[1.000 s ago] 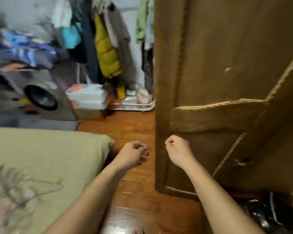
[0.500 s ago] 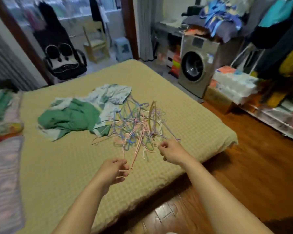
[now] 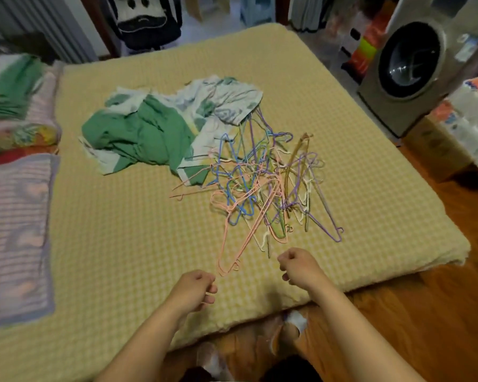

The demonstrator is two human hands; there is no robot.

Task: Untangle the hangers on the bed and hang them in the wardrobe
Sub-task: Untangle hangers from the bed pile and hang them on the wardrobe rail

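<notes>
A tangled heap of thin wire hangers [image 3: 262, 186] in pink, blue, purple, green and gold lies on the yellow bed [image 3: 127, 244], right of centre. My left hand [image 3: 193, 288] hovers over the bed's near edge, fingers curled, holding nothing, just short of the tip of a long pink hanger [image 3: 232, 260]. My right hand [image 3: 298, 266] is also curled with nothing in it, a little below the heap's near end. The wardrobe is out of view.
A green and white crumpled cloth [image 3: 160, 128] lies beside the hangers. Folded bedding [image 3: 14, 188] is stacked at the bed's left. A washing machine [image 3: 409, 62] stands at the right, with packages [image 3: 469, 117] near it. Wooden floor [image 3: 425, 312] runs along the bed's right side.
The view swung from the wardrobe door round to the bed, then closer over it. Both hands stay curled and hold nothing, now nearer the hanger heap.
</notes>
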